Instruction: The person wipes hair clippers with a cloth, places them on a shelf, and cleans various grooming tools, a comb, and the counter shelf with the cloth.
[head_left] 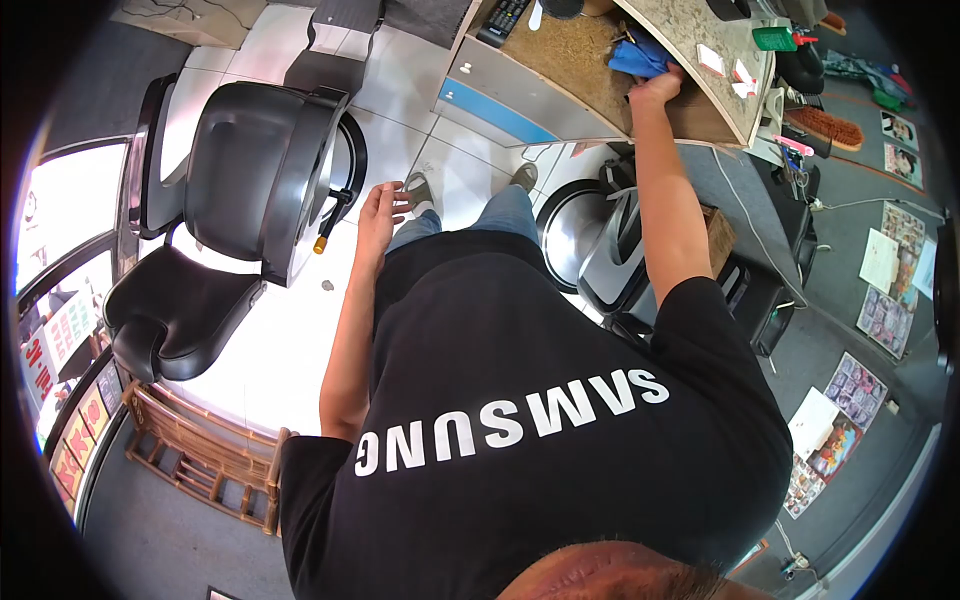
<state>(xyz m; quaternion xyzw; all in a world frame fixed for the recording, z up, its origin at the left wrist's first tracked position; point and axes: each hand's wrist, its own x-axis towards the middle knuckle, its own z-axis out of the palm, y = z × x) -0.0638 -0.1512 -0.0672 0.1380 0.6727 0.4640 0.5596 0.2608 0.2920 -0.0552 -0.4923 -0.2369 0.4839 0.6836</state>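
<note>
And it's the bare right hand [655, 90] on the spot, arm stretched forward over the brown-topped wooden cabinet [555, 48], fingers apparently closed on the near end of a bunched, bright-blue, cloth-like item [638, 58], though the fingertips are partly hidden. That blue bundle lies just beyond those fingers and a touch to their left, near the right end of the brown surface, beside the edge of the raised pale counter [708, 25]; crumpled as it is, I can't call its long axis. Over to the bare left hand [378, 212]: holding nothing, fingers loosely parted, low near the black padded chair [245, 170], well apart from its partner, with the blue bundle away forward and right.
</note>
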